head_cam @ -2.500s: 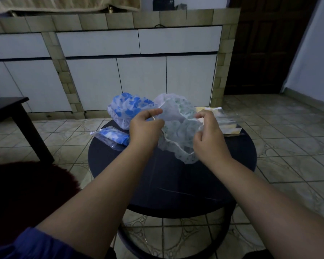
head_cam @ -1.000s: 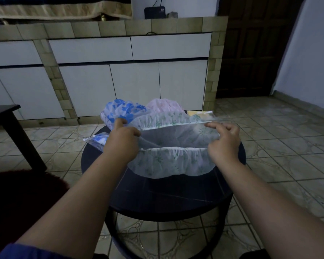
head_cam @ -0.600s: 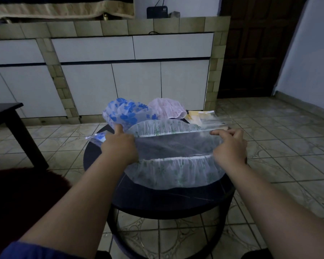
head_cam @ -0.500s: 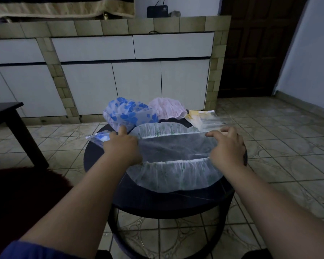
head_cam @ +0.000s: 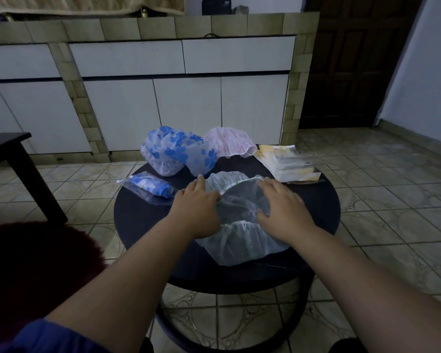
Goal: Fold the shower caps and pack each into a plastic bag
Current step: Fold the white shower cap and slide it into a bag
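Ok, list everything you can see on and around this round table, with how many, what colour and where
Round dark table: one, black, centre.
Green-patterned translucent shower cap: one, whitish, flat on the near table, under both hands.
Blue-flowered shower cap: one, far left of the table.
Pink shower cap: one, far centre.
Bagged blue shower cap: one, in clear plastic, left side.
Clear plastic bags with yellow inserts: small pile, far right.
Dark side table: one, left.
White cabinets: behind.
Left hand: pressing the cap.
Right hand: pressing the cap.

A home room: tiled floor (head_cam: 392,200), white cabinets (head_cam: 189,110) under a tiled counter, wooden door (head_cam: 354,59).
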